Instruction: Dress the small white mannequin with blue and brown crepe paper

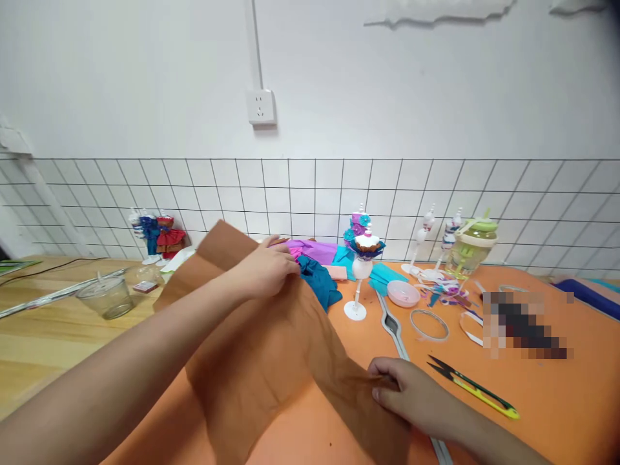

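A large brown sheet of crepe paper (256, 349) hangs creased between my two hands over the orange table. My left hand (274, 268) grips its upper edge, fingers curled over it. Lower on the right, my right hand (400, 391) pinches the sheet's gathered side between thumb and fingers. Just beyond the sheet stands a small white dress-form stand (356, 310) with brown and teal paper near its top. Thread snips (475, 387) with yellow and green handles lie right of my right hand. A grey-white strap (394, 326) runs partly beneath my right hand.
Crumpled teal paper (322, 284) and purple paper (314, 250) lie behind the sheet. A pink dish (403, 293), tape ring (429, 324) and green-lidded bottle (472, 245) are at right. On the wooden table, left, stand a clear cup (106, 297) and dressed figures (159, 236).
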Demonstrator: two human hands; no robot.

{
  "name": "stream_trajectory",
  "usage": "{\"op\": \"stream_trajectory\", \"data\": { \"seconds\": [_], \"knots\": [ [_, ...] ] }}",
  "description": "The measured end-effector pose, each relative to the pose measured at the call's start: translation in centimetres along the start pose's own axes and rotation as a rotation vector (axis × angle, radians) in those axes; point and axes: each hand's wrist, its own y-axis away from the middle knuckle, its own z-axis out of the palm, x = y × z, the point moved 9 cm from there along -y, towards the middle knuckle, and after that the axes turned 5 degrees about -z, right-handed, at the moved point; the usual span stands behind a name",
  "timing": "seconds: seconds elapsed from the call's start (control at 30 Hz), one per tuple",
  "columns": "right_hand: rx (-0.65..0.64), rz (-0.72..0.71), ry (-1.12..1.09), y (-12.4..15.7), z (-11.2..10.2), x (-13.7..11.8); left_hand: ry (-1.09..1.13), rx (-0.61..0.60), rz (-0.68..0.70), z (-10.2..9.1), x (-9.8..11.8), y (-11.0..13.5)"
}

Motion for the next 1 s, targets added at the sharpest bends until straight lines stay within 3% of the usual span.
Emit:
{"op": "stream_trajectory", "data": {
  "seconds": [0.07, 0.2, 0.3, 0.37, 0.47, 0.57, 0.63, 0.7, 0.73, 0.8, 0.87, 0.93, 1.0],
  "knots": [
    [-0.001, 0.041, -0.006, -0.1, 0.9, 1.3, 0.004, -0.005, 0.110, 3.1, 1.9, -2.4],
    [0.025, 0.090, -0.002, 0.5, 0.3, 3.4, 0.037, -0.048, 0.139, 9.2, 3.1, -4.8],
    [0.030, 0.093, 0.042, 1.5, -1.6, 4.0, 0.064, 0.005, 0.099, 10.5, 2.7, -4.0],
    [0.090, 0.078, 0.216, 1.8, -3.6, 3.4, 0.113, 0.030, 0.090, 10.6, 2.3, -2.3],
    [0.289, -0.021, 0.595, 1.7, -6.6, -0.2, 0.236, 0.004, 0.151, 11.0, 2.0, 1.5],
    [0.548, -0.404, 0.846, 2.1, -8.1, -7.2, 0.227, 0.011, 0.173, 10.7, 1.8, 5.2],
    [0.676, -0.770, 0.923, 3.5, -8.0, -12.1, 0.255, 0.173, 0.096, 7.9, 1.0, 6.5],
    [0.611, -1.044, 0.953, 4.1, -7.3, -15.4, 0.347, 0.328, 0.000, 4.3, 0.5, 6.9],
    [0.558, -1.138, 0.938, 4.2, -7.2, -16.7, 0.400, 0.340, -0.015, 2.9, 0.7, 6.5],
    [0.503, -1.243, 0.810, 4.2, -8.2, -18.7, 0.452, 0.231, -0.004, 1.5, 2.0, 4.9],
    [0.619, -1.203, 0.656, 3.8, -10.7, -19.6, 0.492, 0.017, -0.004, 2.0, 3.1, 3.3],
    [0.819, -1.009, 0.611, 3.0, -13.0, -19.0, 0.603, -0.170, -0.110, 3.6, 2.6, 2.5],
    [0.919, -0.790, 0.687, 2.4, -13.1, -17.8, 0.722, -0.312, -0.278, 5.6, 0.6, 2.5]
  ]
}}
